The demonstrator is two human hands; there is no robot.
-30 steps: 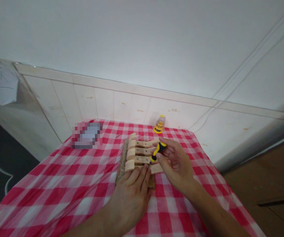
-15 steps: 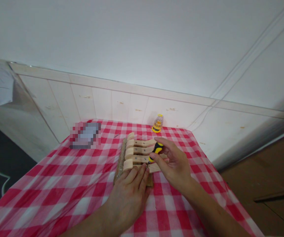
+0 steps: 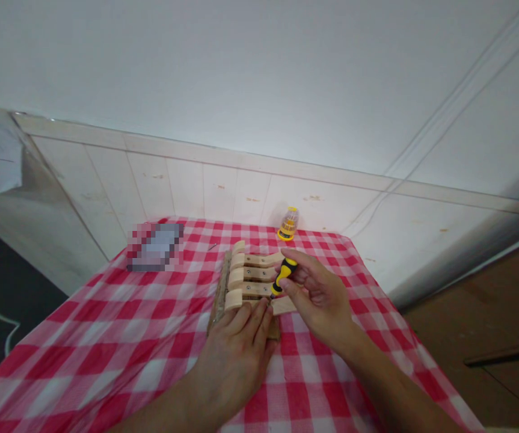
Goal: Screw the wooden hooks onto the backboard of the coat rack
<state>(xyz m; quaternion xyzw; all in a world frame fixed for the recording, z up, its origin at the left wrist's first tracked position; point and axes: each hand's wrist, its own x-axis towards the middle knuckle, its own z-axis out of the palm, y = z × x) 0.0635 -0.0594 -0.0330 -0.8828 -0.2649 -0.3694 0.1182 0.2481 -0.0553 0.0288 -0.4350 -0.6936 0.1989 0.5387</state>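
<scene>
A wooden rack (image 3: 236,277) with several curved pale slats, dotted with screw heads, lies on a dark rough wooden board (image 3: 219,294). My left hand (image 3: 236,346) grips its near end, fingers pressed together over the nearest slat and the thumb mostly hidden. In my right hand (image 3: 320,294) is a yellow-and-black screwdriver (image 3: 285,274), pinched between thumb and fingers and tilted. Its lower end meets the nearest slat beside my left fingertips. The screw under the tip is too small to make out.
Behind the rack, a clear bit case with yellow ends (image 3: 288,224) stands near the wall. A blurred flat object (image 3: 156,247) rests at the back left. A thin metal piece (image 3: 213,246) lies on the red-and-white checked tablecloth (image 3: 128,349).
The fingers of my right hand have shifted on the screwdriver handle, baring more of it. My left hand and the rack stay in place.
</scene>
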